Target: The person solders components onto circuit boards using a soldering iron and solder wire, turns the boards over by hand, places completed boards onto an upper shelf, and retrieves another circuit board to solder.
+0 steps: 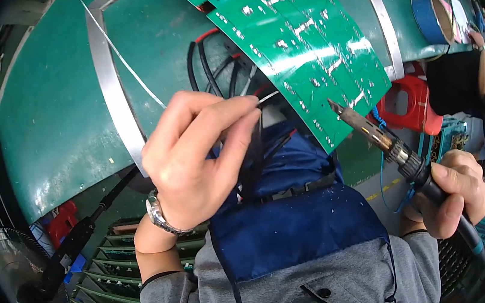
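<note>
"Green-topped workbench (pixel 62 113) with metal strips (pixel 110 77) across it, in a workshop. What is nearest?"

"A dark blue apron (pixel 300 229) over a grey shirt (pixel 182 301). Just beyond, on the right, the right hand (pixel 456 192) has its fingers closed around the handle of a soldering iron (pixel 383 139)."

"Where does the iron point?"

"Left and away, its tip at the near part of a green circuit board (pixel 301 41). I can't tell whether they touch."

"And the left hand (pixel 195 139)?"

"Left of the board, with a watch (pixel 156 213) on the wrist. Thumb and forefinger pinch a thin white wire (pixel 269 96), its short end poking toward the board's left edge. Another white length runs from behind the hand to the far left."

"What lies around the board?"

"Black and red cables (pixel 206 65) sit beside its left edge, partly hidden."

"Farther off?"

"On the right, a red stool (pixel 432 121), then a blue roll (pixel 426 18) on the bench, and a person in black (pixel 461 85) at the far right."
</note>
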A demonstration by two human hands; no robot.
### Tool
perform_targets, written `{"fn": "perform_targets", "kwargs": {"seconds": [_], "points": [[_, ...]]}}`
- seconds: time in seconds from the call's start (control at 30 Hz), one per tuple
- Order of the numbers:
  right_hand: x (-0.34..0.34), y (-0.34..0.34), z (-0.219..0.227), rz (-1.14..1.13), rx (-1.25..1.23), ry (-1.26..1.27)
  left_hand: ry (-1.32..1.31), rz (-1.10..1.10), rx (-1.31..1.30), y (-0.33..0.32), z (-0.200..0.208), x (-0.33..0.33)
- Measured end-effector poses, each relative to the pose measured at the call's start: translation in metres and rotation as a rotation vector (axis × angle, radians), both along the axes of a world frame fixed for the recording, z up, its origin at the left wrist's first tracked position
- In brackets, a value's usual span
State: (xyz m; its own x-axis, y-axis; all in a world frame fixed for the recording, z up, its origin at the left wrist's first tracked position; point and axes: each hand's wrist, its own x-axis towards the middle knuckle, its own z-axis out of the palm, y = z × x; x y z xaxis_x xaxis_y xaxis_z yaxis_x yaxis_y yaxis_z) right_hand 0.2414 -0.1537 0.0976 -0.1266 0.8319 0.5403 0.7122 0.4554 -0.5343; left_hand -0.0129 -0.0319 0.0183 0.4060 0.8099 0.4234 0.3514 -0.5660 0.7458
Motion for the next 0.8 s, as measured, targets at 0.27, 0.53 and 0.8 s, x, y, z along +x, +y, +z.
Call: {"fn": "perform_targets", "kwargs": {"seconds": [0.27, 0.53, 0.8], "points": [[-0.020, 0.077, -0.019, 0.001, 0.002, 0.067, 0.016, 0.181, -0.063, 0.038, 0.001, -0.006], [-0.033, 0.111, -0.027, 0.011, -0.073, 0.031, 0.004, 0.206, -0.059, 0.048, -0.011, -0.002], [-0.030, 0.118, -0.032, 0.144, -0.003, -0.005, 0.021, 0.202, 0.008, 0.048, -0.018, 0.002]]}}
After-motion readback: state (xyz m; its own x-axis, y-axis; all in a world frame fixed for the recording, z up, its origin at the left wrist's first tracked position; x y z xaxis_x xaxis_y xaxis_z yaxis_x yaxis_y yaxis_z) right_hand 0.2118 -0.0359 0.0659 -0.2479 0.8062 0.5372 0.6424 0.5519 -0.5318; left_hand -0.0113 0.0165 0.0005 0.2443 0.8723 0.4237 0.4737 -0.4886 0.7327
